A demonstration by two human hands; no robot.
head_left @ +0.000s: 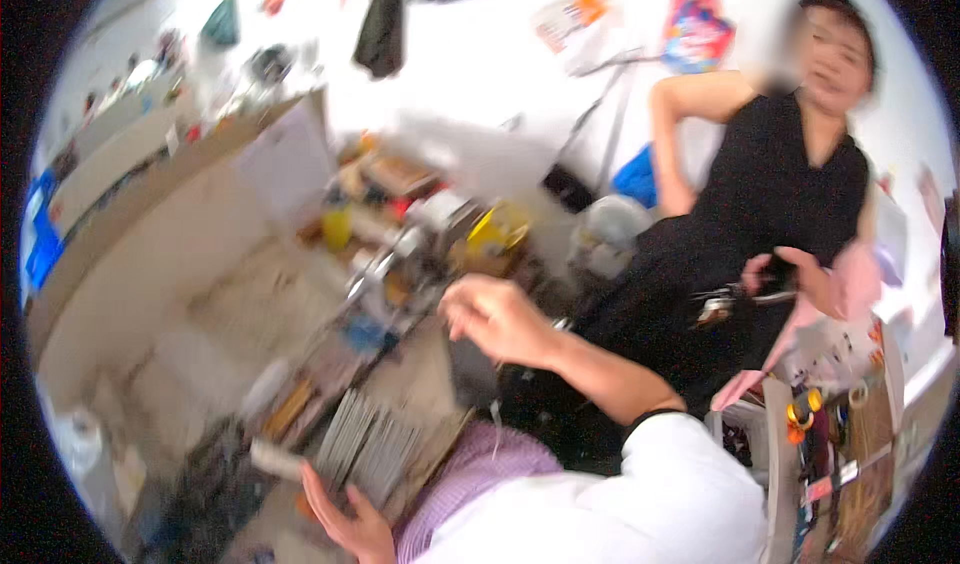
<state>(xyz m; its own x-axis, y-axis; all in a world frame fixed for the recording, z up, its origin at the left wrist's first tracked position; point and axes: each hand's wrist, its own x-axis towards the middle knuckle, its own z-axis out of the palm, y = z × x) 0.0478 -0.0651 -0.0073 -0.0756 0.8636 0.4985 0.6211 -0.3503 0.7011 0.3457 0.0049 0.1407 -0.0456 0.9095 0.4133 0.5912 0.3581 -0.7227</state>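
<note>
The picture is blurring from motion, so many small things are hard to tell. At the lower middle of the frame, the left hand (pixel 345 524) is lying open, palm up, with its fingers spread under the lower edge of a stack of thin grey sheets (pixel 365 446), standing on edge like a fan; the hand is touching it but not closing around it. Just left of the stack a small pale flat piece (pixel 275 458) is lying. The right hand (pixel 495 319) is hanging in the air at the centre, with the fingers loosely curled and half open, holding nothing.

Behind it, on the cluttered surface (pixel 300 294), a yellow container (pixel 497 232) is standing among boxes; I cannot tell what is in it. At the upper right another person in a black sleeveless dress (pixel 760 194) is standing and holding a pink cloth (pixel 845 284).
</note>
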